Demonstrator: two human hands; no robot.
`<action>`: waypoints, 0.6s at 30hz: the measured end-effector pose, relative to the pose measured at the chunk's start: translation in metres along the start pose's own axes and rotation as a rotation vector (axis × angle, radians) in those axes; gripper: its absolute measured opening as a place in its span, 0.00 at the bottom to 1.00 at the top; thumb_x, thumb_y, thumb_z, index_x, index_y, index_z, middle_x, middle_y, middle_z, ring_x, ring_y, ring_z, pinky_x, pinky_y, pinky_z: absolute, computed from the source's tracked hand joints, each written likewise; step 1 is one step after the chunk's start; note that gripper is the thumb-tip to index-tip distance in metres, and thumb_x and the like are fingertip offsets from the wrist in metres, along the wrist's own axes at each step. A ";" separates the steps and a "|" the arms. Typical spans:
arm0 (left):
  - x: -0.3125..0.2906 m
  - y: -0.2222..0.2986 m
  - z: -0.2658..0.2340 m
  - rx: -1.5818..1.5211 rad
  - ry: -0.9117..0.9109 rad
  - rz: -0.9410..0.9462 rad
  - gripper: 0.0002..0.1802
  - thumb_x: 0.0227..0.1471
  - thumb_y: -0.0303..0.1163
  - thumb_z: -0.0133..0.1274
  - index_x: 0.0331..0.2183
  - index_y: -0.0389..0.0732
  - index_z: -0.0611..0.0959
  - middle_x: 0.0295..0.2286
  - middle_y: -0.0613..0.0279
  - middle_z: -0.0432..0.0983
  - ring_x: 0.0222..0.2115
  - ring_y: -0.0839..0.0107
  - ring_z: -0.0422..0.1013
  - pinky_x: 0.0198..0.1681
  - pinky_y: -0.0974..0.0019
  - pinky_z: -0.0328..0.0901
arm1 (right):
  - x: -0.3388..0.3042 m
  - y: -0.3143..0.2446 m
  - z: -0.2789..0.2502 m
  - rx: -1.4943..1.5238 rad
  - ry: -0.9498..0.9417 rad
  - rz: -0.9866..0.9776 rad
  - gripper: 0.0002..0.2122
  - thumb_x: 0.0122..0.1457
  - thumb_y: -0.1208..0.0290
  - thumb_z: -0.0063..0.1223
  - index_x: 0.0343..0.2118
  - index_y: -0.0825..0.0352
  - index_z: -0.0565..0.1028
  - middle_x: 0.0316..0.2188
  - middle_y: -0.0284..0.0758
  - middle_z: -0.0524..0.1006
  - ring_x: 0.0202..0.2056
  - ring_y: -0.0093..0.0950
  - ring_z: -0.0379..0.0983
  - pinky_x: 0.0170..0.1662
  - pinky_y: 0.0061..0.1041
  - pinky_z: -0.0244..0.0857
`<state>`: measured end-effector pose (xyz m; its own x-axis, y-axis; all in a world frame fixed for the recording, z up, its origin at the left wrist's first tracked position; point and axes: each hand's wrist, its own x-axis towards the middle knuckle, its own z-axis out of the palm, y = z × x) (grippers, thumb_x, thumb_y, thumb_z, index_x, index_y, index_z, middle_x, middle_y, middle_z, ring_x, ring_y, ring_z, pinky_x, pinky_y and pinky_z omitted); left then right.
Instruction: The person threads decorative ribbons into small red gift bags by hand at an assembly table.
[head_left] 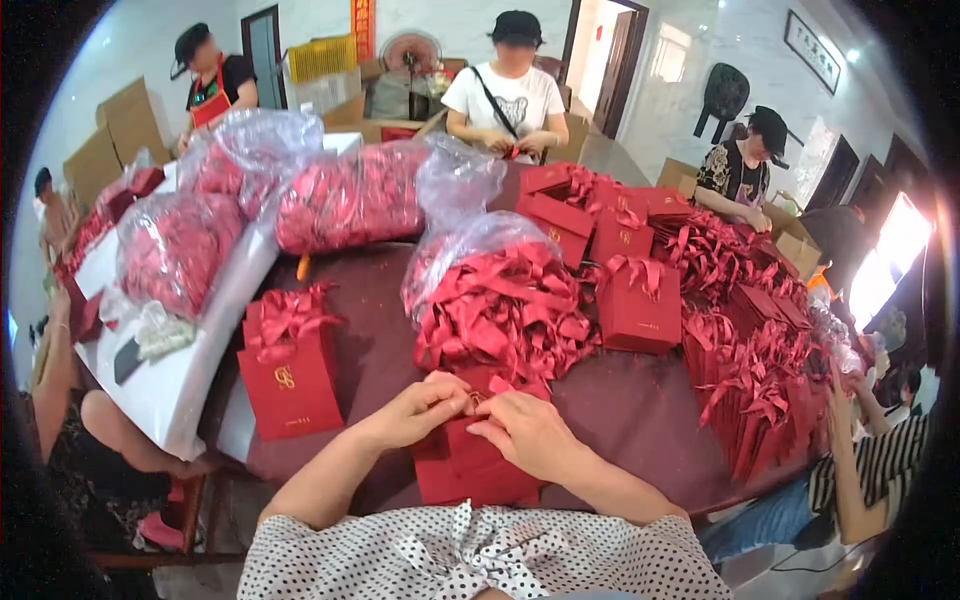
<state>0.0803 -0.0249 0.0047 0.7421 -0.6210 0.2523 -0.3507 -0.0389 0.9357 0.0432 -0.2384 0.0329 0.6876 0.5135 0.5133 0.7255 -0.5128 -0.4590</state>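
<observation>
Close in front of me, a red gift bag lies on the dark red tablecloth. At its upper part my left hand is closed in a pinch, thumb against fingers. My right hand pinches the same part from the other side, the fingertips of both hands nearly meeting. My fingers partly hide the ribbon or paper edge between them. Just beyond them, a heap of red ribbons spills from a clear plastic bag. To the left, another red gift bag with a gold mark stands with ribbon on top.
Finished-looking red bags and flat bags with ribbons crowd the right side. Stuffed clear sacks lie at the far left, beside a white table. Several people work around the table, one straight across.
</observation>
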 end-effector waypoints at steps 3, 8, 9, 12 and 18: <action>0.010 0.016 -0.009 0.155 -0.165 -0.055 0.07 0.52 0.33 0.54 0.32 0.40 0.79 0.34 0.64 0.70 0.43 0.67 0.62 0.49 0.63 0.56 | -0.002 -0.002 -0.005 0.038 -0.039 0.022 0.10 0.53 0.67 0.57 0.31 0.67 0.69 0.27 0.41 0.71 0.31 0.40 0.71 0.35 0.35 0.66; 0.030 0.034 -0.013 0.379 -0.434 0.094 0.06 0.45 0.30 0.58 0.28 0.41 0.80 0.34 0.65 0.70 0.43 0.64 0.60 0.52 0.60 0.51 | -0.010 0.000 -0.003 0.066 -0.010 -0.063 0.10 0.52 0.67 0.58 0.31 0.67 0.71 0.26 0.39 0.72 0.30 0.38 0.72 0.34 0.33 0.66; 0.031 0.034 -0.012 0.378 -0.436 0.132 0.05 0.44 0.29 0.59 0.28 0.42 0.80 0.34 0.65 0.69 0.43 0.64 0.60 0.52 0.60 0.51 | -0.010 -0.001 -0.005 0.069 0.003 -0.095 0.10 0.50 0.67 0.59 0.31 0.66 0.73 0.25 0.37 0.73 0.29 0.35 0.72 0.32 0.32 0.66; 0.033 0.050 -0.006 0.466 -0.411 0.250 0.05 0.42 0.27 0.59 0.26 0.42 0.79 0.34 0.66 0.68 0.43 0.63 0.60 0.51 0.59 0.52 | -0.013 -0.002 -0.017 0.077 -0.011 -0.066 0.10 0.50 0.66 0.60 0.30 0.65 0.73 0.27 0.36 0.71 0.28 0.36 0.72 0.31 0.32 0.67; 0.030 0.058 -0.038 0.638 -0.163 0.284 0.06 0.43 0.26 0.58 0.22 0.41 0.76 0.36 0.63 0.69 0.43 0.62 0.64 0.50 0.59 0.57 | -0.019 -0.018 -0.044 0.054 0.002 -0.089 0.11 0.52 0.64 0.58 0.27 0.65 0.70 0.29 0.37 0.65 0.28 0.36 0.69 0.32 0.31 0.67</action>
<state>0.1038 -0.0165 0.0761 0.4955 -0.7821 0.3779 -0.8201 -0.2780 0.5001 0.0162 -0.2690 0.0634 0.6202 0.5542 0.5551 0.7843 -0.4269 -0.4502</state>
